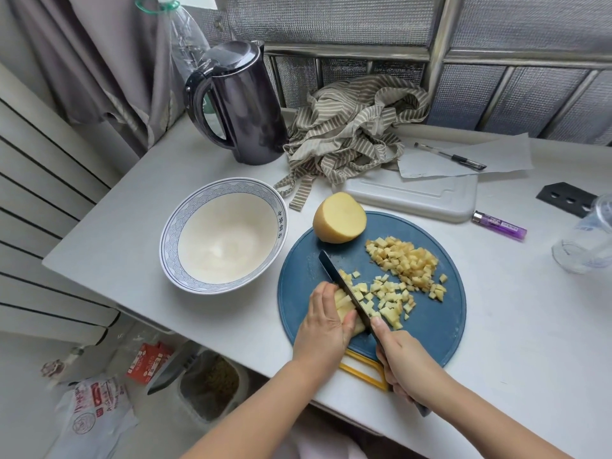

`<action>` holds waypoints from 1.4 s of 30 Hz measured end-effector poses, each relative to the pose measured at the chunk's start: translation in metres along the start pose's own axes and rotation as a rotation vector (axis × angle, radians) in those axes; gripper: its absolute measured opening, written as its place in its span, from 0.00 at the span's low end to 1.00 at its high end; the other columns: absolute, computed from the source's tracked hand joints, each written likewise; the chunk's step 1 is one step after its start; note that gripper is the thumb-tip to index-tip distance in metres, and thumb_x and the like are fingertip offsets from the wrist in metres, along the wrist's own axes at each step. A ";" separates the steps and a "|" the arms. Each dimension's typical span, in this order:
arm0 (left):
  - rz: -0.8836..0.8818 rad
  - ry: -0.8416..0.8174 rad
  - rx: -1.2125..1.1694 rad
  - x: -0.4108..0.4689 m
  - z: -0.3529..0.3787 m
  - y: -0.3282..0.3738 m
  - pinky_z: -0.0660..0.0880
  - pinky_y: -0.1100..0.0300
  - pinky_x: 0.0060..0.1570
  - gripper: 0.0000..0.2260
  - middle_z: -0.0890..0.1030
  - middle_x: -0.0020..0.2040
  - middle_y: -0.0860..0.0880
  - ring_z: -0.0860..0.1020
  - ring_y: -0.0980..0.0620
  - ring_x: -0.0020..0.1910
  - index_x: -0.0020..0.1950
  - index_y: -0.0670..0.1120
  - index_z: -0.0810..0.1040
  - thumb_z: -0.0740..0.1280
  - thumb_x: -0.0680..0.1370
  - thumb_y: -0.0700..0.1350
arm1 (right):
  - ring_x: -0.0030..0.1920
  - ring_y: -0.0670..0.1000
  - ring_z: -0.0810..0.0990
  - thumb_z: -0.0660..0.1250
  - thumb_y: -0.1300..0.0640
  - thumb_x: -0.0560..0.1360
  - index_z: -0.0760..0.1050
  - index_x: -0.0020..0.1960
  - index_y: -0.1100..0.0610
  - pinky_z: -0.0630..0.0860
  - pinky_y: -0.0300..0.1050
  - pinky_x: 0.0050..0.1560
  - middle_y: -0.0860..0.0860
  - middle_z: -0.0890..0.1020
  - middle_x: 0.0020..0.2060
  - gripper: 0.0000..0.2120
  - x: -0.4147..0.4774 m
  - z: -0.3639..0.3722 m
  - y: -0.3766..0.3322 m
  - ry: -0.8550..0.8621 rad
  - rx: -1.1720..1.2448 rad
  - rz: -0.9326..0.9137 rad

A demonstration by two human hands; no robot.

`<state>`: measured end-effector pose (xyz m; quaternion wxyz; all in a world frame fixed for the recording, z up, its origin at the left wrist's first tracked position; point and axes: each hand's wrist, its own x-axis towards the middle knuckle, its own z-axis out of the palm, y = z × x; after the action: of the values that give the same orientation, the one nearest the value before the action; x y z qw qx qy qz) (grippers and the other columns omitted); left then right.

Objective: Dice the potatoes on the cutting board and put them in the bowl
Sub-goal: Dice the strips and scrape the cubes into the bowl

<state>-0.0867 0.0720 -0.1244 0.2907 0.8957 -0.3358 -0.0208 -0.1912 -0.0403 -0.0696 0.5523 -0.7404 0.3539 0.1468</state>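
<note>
A round blue cutting board (433,323) lies on the white table. On it sit a peeled half potato (339,217) at the far edge and a pile of diced potato (405,265), with more cubes near the knife. My left hand (326,321) holds down a stack of potato strips (342,301) with curled fingers. My right hand (402,364) grips the handle of a black knife (344,286), whose blade cuts down through the strips right beside my left fingers. An empty white bowl with a blue patterned rim (172,233) stands left of the board.
A dark electric kettle (246,107) stands behind the bowl, a striped apron (351,127) beside it. A white cutting board (417,197), paper and pen (452,156) lie behind. A purple lighter (500,225) and a clear plastic bottle (586,240) are at the right.
</note>
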 end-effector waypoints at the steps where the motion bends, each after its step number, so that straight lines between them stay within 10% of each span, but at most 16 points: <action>1: 0.010 0.004 -0.001 0.000 0.000 0.000 0.74 0.55 0.56 0.23 0.67 0.66 0.46 0.67 0.51 0.64 0.67 0.46 0.61 0.54 0.79 0.59 | 0.18 0.43 0.62 0.46 0.37 0.81 0.61 0.31 0.54 0.63 0.40 0.29 0.45 0.64 0.19 0.28 0.000 -0.001 0.000 0.000 0.014 0.002; 18: 0.038 -0.058 -0.191 -0.001 -0.016 0.001 0.54 0.73 0.66 0.35 0.61 0.65 0.53 0.60 0.59 0.66 0.70 0.43 0.63 0.65 0.70 0.61 | 0.19 0.46 0.63 0.50 0.34 0.79 0.63 0.32 0.56 0.63 0.37 0.24 0.46 0.66 0.19 0.28 -0.021 -0.024 0.000 0.018 0.022 -0.011; 42: -0.011 -0.150 -0.088 -0.015 -0.018 0.001 0.59 0.57 0.72 0.42 0.58 0.73 0.46 0.57 0.50 0.73 0.77 0.42 0.54 0.54 0.73 0.70 | 0.19 0.46 0.67 0.48 0.35 0.80 0.67 0.34 0.59 0.66 0.37 0.24 0.50 0.70 0.21 0.30 -0.043 -0.013 -0.011 -0.008 0.007 -0.079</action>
<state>-0.0948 0.0901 -0.1115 0.3035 0.8798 -0.3507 -0.1042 -0.2164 -0.0353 -0.0308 0.5618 -0.7512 0.3225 0.1266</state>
